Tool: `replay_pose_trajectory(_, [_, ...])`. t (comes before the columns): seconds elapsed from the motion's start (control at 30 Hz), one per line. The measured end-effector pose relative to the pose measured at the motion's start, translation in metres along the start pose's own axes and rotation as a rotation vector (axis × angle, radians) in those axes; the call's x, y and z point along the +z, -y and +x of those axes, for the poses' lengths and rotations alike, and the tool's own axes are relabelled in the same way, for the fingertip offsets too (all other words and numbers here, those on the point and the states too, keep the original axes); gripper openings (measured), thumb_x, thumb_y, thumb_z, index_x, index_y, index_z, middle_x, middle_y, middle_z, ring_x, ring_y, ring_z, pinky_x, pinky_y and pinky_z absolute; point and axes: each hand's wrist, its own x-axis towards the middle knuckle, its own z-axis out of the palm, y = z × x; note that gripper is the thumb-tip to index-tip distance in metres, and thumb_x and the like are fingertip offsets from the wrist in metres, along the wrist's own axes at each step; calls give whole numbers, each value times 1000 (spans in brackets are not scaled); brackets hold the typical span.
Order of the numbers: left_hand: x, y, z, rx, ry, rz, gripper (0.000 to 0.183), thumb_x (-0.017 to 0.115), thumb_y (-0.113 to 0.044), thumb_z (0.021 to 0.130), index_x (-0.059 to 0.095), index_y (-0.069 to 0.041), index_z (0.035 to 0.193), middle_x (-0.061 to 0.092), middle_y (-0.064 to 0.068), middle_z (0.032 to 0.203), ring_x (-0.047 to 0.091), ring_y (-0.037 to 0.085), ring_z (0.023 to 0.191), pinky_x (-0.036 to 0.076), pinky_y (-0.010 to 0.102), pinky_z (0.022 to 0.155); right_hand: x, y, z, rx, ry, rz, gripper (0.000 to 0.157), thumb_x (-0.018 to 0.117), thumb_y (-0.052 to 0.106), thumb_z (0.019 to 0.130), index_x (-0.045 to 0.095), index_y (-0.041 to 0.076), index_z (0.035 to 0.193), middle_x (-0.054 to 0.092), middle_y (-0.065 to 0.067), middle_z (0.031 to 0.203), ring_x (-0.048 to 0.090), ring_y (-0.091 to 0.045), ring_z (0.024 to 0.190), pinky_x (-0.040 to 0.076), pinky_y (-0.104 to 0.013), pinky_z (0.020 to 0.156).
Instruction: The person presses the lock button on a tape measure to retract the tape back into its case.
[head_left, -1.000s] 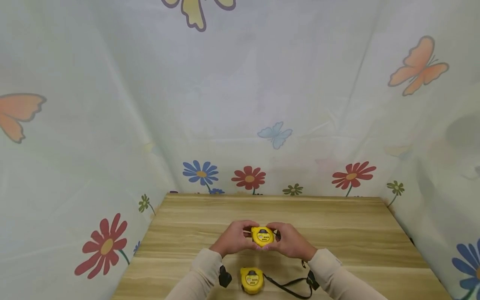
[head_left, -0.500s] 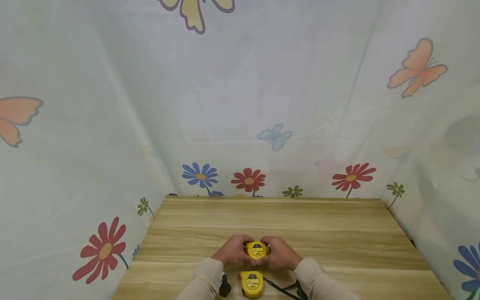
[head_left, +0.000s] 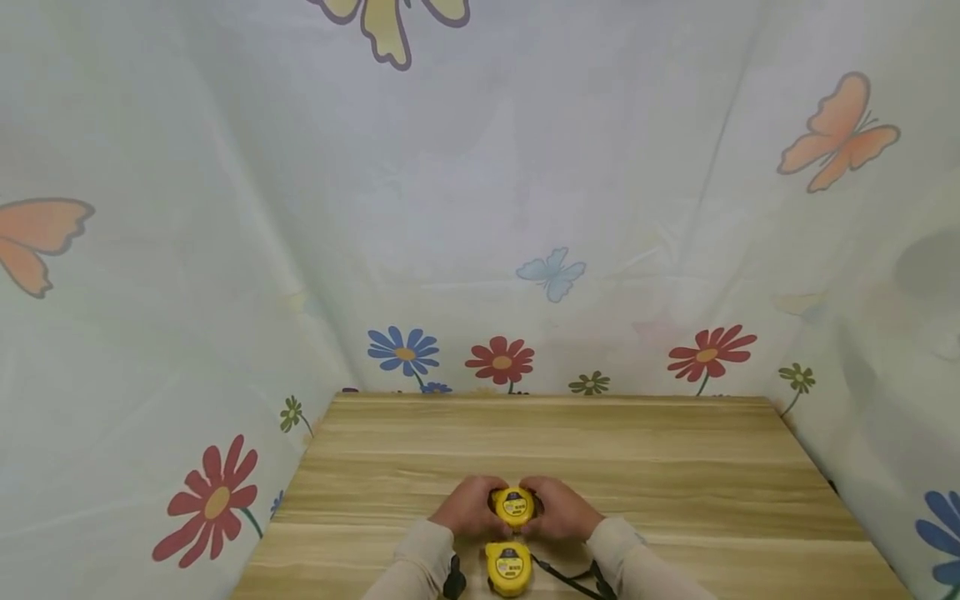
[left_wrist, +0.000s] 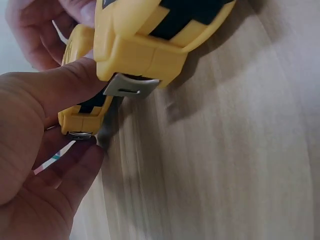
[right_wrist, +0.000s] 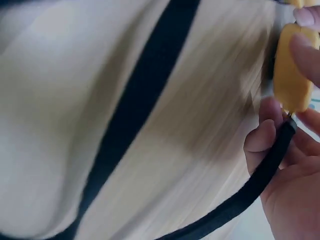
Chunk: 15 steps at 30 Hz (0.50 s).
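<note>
Both hands hold a yellow tape measure (head_left: pixel 514 506) between them, just beyond a second yellow tape measure (head_left: pixel 508 569) on the table. My left hand (head_left: pixel 474 507) grips its left side, thumb and fingers around the end with the metal hook in the left wrist view. From the right, my right hand (head_left: pixel 559 509) grips the same tape measure. Its thumb lies on the yellow case (right_wrist: pixel 291 75) in the right wrist view, and a black strap (right_wrist: pixel 250 187) runs from the case past the fingers. The nearer tape measure (left_wrist: pixel 145 50) looms large in the left wrist view, its hook showing.
A wood-grain table (head_left: pixel 645 450) lies under the hands. Beside the nearer tape measure, a black strap (head_left: pixel 562 577) trails right toward the right sleeve. White curtains (head_left: pixel 420 183) with printed flowers and butterflies enclose the table at the back and sides.
Both hands have brought the held tape measure toward the body and slightly left, close to the nearer one. In the last half second they have hardly moved.
</note>
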Motion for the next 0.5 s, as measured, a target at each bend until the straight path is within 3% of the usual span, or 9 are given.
replay_pose_trajectory(0.17, [0,-4,1,-45,7,0,63,96,-23,73,71,-8,128,74,6,124,70,21,113,57,41,101,-15,-15,-7,4,-51,-27,39,70,-5,88,66,-4,128,73,-16,117,69,-33,110,57,-56,96])
replay_pose_trajectory(0.27, [-1,-7,1,-65,5,3,70,95,-23,75,66,-6,136,71,10,133,67,28,123,54,48,108,-27,-26,-15,52,-89,-47,32,65,-8,91,70,0,121,74,-12,109,70,-28,101,59,-52,88])
replay_pose_trajectory(0.4, [-7,-5,-2,-62,-5,23,82,94,-24,77,57,-5,148,64,12,146,60,34,136,49,52,114,-44,-35,-31,141,-237,-72,26,65,-5,91,74,0,115,76,-13,106,72,-30,98,61,-51,84])
replay_pose_trajectory(0.5, [-20,-4,-7,-39,-28,10,83,91,-26,81,52,-5,151,57,15,153,55,38,142,46,56,117,-64,-36,-46,217,-359,-63,29,62,-2,91,72,-4,119,75,-21,111,72,-38,103,60,-54,86])
